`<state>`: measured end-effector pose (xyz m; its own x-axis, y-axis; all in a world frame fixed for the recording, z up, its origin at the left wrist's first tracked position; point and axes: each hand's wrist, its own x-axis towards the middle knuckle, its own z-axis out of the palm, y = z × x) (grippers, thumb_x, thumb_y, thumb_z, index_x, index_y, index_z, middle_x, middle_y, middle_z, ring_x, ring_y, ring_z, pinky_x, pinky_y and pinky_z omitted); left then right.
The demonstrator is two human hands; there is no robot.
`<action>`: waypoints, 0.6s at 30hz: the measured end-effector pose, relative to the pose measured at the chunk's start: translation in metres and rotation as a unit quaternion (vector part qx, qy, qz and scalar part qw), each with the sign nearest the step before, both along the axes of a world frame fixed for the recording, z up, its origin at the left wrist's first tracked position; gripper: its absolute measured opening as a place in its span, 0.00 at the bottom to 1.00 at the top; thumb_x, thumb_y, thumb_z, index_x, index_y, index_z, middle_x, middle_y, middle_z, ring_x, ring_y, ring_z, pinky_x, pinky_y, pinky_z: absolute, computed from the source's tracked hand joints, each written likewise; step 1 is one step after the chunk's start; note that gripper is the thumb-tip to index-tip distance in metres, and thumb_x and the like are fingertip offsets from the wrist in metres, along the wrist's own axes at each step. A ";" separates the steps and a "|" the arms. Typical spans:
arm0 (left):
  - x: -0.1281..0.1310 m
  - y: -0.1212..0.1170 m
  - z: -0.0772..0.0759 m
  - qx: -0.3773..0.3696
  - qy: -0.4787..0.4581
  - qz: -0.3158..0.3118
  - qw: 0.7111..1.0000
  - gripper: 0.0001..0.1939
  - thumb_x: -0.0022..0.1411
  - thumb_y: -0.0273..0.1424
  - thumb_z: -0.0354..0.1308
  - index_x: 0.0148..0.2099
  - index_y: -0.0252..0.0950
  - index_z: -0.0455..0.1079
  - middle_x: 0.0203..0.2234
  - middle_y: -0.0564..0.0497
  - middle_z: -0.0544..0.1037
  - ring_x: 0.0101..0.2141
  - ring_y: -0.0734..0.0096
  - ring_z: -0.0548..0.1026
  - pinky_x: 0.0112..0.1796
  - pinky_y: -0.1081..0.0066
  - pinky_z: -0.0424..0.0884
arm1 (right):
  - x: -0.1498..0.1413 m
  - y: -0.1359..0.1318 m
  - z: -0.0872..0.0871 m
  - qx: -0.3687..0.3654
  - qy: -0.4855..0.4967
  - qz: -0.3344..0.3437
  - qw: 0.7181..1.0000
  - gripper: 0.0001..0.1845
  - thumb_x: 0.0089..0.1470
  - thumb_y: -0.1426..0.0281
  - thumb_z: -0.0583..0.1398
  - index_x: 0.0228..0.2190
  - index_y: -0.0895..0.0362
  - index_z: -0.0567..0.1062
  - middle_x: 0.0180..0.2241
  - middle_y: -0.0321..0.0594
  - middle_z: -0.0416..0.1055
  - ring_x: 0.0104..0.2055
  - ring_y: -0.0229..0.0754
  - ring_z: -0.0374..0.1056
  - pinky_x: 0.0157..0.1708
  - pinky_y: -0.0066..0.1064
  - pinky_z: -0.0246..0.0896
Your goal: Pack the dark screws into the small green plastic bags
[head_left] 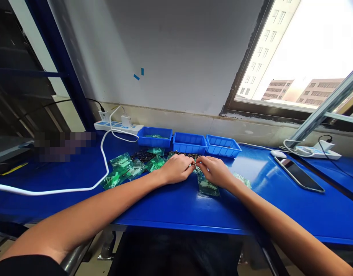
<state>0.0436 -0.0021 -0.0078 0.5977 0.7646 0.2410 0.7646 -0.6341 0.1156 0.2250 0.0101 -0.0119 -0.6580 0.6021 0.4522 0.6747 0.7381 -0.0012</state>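
Note:
My left hand [178, 168] and my right hand [214, 168] meet over the middle of the blue table, fingertips pinched close together. Between them is a tiny piece, too small to name. Behind and partly under my hands lies a heap of small dark parts [142, 155]. Green-tinted clear bags [120, 163] holding small pale pieces spread to the left of my left hand. Another such bag [208, 187] lies just below my right hand, and one more [242, 180] sits beside my right wrist, partly hidden.
Three blue bins [189, 143] stand in a row against the wall; the left one holds some green bags. A white power strip [119, 127] with a thick white cable [103, 168] is at left. A phone [298, 173] and a second power strip [318, 152] are at right.

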 end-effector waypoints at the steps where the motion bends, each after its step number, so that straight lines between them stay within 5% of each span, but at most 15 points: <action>1: 0.000 0.000 0.000 0.003 0.007 -0.001 1.000 0.13 0.67 0.33 0.44 0.39 0.33 0.67 0.36 0.46 0.77 0.39 0.59 0.73 0.39 0.64 0.65 | 0.000 0.000 0.000 -0.007 0.000 -0.003 1.000 0.10 0.58 0.73 0.50 0.34 0.58 0.71 0.28 0.40 0.74 0.30 0.38 0.69 0.30 0.26 0.58; 12: 0.000 -0.002 0.000 0.006 0.002 0.008 1.000 0.15 0.67 0.37 0.44 0.49 0.35 0.64 0.36 0.47 0.75 0.39 0.61 0.72 0.40 0.64 0.65 | -0.001 -0.003 0.003 -0.037 -0.002 -0.015 0.999 0.12 0.59 0.71 0.49 0.31 0.57 0.71 0.30 0.41 0.75 0.32 0.40 0.71 0.31 0.27 0.59; 18: 0.000 0.000 -0.001 0.014 0.028 0.001 0.999 0.16 0.68 0.36 0.41 0.40 0.35 0.67 0.35 0.47 0.76 0.39 0.61 0.71 0.39 0.64 0.64 | 0.000 -0.002 0.003 -0.036 -0.003 -0.008 0.999 0.11 0.58 0.72 0.50 0.31 0.58 0.71 0.28 0.41 0.74 0.31 0.39 0.70 0.31 0.27 0.58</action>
<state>0.0434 -0.0025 -0.0086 0.6094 0.7595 0.2278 0.7708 -0.6348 0.0543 0.2249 0.0076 -0.0093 -0.6509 0.6424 0.4045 0.6858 0.7261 -0.0496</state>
